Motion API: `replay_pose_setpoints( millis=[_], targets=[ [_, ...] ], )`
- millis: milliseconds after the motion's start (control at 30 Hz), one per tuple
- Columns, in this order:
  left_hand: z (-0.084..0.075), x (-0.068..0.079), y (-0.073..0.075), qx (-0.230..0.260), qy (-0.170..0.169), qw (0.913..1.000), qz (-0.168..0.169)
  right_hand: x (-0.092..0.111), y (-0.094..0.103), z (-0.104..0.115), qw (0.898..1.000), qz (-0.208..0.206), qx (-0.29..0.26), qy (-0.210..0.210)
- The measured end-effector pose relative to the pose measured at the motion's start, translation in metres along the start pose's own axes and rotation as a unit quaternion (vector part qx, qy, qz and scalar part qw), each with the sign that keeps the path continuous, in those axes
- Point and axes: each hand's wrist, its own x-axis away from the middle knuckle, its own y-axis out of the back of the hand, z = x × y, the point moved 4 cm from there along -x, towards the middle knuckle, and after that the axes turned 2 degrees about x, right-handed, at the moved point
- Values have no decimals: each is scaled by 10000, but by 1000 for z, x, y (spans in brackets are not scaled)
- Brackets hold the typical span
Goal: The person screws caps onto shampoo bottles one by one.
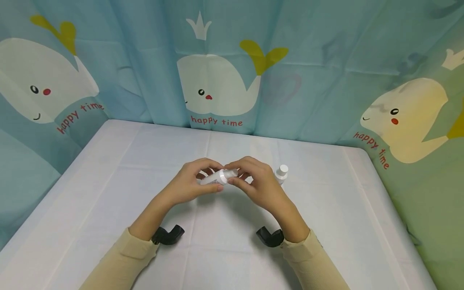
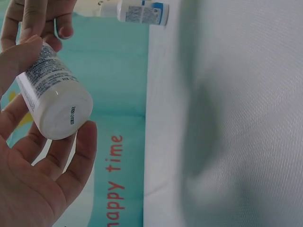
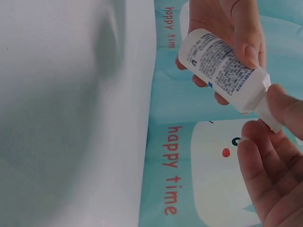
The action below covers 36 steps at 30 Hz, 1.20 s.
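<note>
My left hand (image 1: 186, 183) grips a small white bottle (image 1: 214, 177) round its body and holds it tilted above the table. Dense blue printing covers its label, and in the left wrist view the round base carries a short stamped code. At the other end, the thumb and fingers of my right hand (image 1: 262, 184) pinch the narrow white top (image 3: 268, 113). Whether that top is loose or fixed I cannot tell. A second white bottle (image 1: 281, 173) with a white cap stands upright on the table just beyond my right hand, partly hidden by it.
A white cloth covers the table (image 1: 224, 253). Behind it and along the sides hangs a blue-green curtain (image 1: 311, 100) printed with whales. Black curved pieces (image 1: 169, 235) are strapped at both wrists, beside the beige sleeves (image 1: 119, 262).
</note>
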Motion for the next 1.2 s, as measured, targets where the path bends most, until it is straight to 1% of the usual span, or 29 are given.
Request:
replay_pose_setpoints(
  millis=[133,200,267,367,433,500,733,800,867,1000,1200],
  targets=[
    [-1,0,0,-12,-47,10000,4,1,1,-3,9998,-44,70,-200],
    [-1,0,0,-36,-18,10000,-29,0,0,-4,9997,-7,49,-246],
    [0,0,1,-62,33,9999,-74,0,0,-3,9998,67,29,-178],
    [1,0,1,-46,71,9999,-106,-1,-2,-1,9999,138,-73,50],
    [0,0,1,-38,41,9999,-100,-1,-1,0,9997,131,-116,198],
    [0,0,0,-19,-5,10000,-85,-1,-1,0,9996,76,-135,226],
    [-2,0,-2,-56,-58,10000,-23,1,2,-2,9997,-38,129,-190],
    [-2,0,-1,-105,-37,9999,-82,1,1,-2,9997,-11,143,-183],
    [-1,0,0,-135,-29,9998,-142,0,0,0,9999,47,107,-69],
    [-1,0,1,-127,-48,9998,-138,1,0,1,9999,116,62,77],
    [-1,0,-1,-55,-42,10000,-35,1,1,-1,9993,40,320,-178]
  ],
)
